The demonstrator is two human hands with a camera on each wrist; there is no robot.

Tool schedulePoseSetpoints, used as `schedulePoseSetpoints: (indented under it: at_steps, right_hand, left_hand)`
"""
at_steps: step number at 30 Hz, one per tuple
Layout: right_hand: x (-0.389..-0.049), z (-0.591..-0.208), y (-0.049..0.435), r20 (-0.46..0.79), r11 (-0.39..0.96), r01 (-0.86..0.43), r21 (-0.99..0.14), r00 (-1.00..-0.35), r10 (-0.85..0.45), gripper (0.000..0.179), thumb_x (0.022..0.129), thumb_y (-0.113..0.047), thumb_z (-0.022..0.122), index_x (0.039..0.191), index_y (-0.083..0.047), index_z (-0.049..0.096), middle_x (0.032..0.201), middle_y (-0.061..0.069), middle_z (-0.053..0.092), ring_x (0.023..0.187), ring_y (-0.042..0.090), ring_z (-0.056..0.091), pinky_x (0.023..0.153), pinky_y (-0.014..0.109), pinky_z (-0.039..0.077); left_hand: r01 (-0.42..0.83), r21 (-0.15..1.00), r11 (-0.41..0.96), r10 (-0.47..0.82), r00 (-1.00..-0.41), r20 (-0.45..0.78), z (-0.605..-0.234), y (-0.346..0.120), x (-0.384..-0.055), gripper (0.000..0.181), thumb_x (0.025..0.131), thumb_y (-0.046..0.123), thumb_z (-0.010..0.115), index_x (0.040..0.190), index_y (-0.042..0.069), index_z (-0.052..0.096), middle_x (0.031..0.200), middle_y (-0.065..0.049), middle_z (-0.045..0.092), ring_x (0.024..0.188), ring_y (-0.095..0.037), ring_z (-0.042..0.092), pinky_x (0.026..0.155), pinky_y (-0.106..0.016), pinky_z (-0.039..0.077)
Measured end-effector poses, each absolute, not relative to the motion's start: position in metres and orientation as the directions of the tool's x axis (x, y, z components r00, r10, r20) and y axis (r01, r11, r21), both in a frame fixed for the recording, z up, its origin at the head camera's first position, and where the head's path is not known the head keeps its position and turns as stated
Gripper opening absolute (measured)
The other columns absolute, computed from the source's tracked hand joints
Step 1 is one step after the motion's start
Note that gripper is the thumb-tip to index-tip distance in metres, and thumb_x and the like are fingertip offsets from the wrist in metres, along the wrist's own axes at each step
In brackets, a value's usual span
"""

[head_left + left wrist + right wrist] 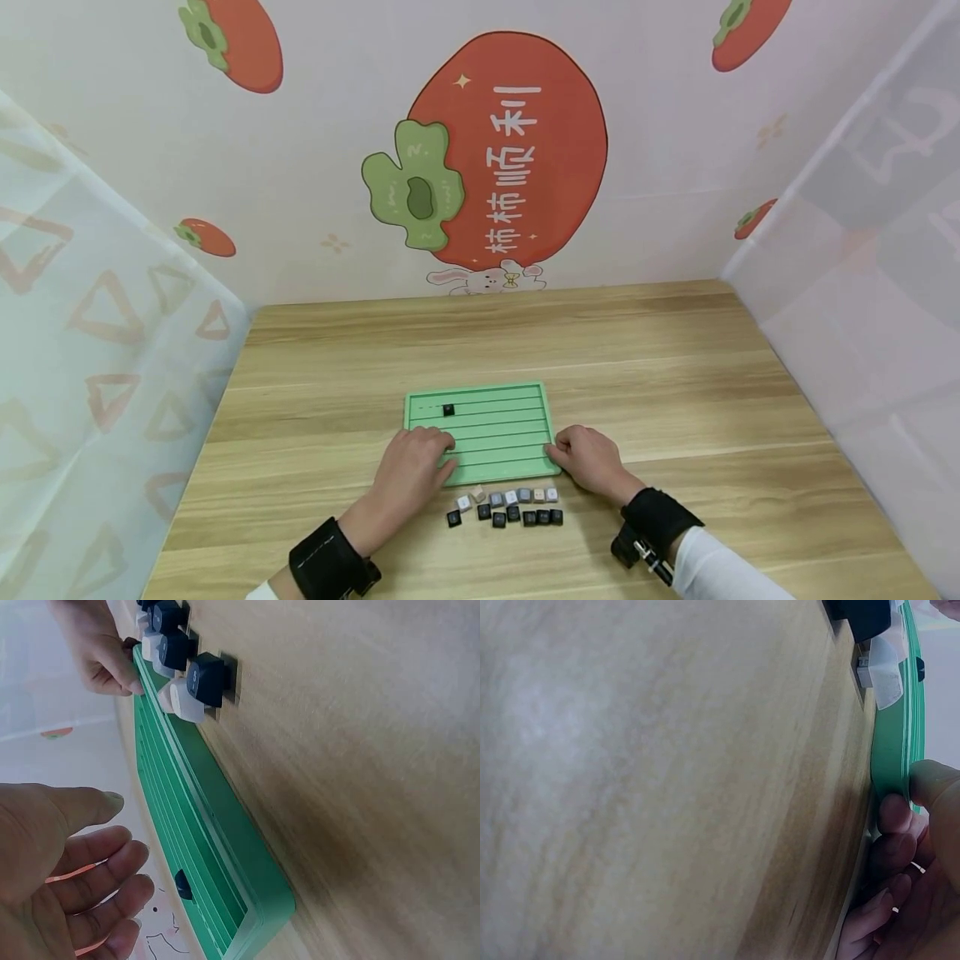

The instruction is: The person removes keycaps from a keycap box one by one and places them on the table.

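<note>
A green ridged tray (498, 421) lies on the wooden table with one black keycap (448, 410) in its upper left part. My right hand (591, 460) holds the tray's right edge near the front corner. In the right wrist view its thumb (934, 782) is on the rim and the other fingers are curled by the side wall. Over the tray's front left part is my left hand (411, 467); the left wrist view shows its fingers (105, 889) loosely bent, with nothing between them and the thumb.
In front of the tray, close to its near edge, are several white, grey and beige keycaps (512, 498) and a rough row of black keycaps (513, 514). The wooden table (322, 400) extends around them. A printed cloth (300, 167) stands behind, with pale sheets on both sides.
</note>
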State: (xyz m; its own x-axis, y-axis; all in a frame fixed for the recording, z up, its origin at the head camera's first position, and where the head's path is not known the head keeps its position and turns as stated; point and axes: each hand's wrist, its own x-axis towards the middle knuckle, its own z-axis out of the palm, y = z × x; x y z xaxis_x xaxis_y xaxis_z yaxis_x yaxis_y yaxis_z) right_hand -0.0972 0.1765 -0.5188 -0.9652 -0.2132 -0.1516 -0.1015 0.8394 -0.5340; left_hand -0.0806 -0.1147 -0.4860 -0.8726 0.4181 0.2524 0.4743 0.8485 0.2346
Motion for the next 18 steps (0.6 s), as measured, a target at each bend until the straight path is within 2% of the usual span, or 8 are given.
schedulePoseSetpoints:
  at_steps: [7, 18]
  right_hand:
    - [-0.097, -0.519, 0.175, -0.146, 0.839, -0.101, -0.534, -0.967, -0.21, 0.054, 0.096, -0.026, 0.068, 0.055, -0.02, 0.035, 0.053, -0.009, 0.028, 0.05, 0.007, 0.031, 0.054, 0.02, 0.019]
    - [-0.097, -0.52, 0.176, -0.134, 0.837, -0.118, -0.534, -0.966, -0.222, 0.055, 0.096, -0.026, 0.068, 0.054, -0.021, 0.033, 0.053, -0.009, 0.026, 0.05, 0.006, 0.029, 0.053, 0.021, 0.018]
  left_hand:
    - [0.47, 0.237, 0.85, 0.414, -0.875, 0.25, -0.486, -0.116, -0.088, 0.017, 0.08, 0.023, 0.085, 0.089, 0.013, 0.076, 0.084, -0.001, 0.075, 0.079, -0.019, 0.07, 0.068, -0.034, 0.052]
    - [0.411, 0.238, 0.88, 0.377, -0.909, 0.178, -0.489, -0.119, -0.103, 0.018, 0.082, 0.022, 0.084, 0.093, 0.01, 0.077, 0.087, -0.004, 0.075, 0.079, -0.022, 0.071, 0.069, -0.037, 0.053]
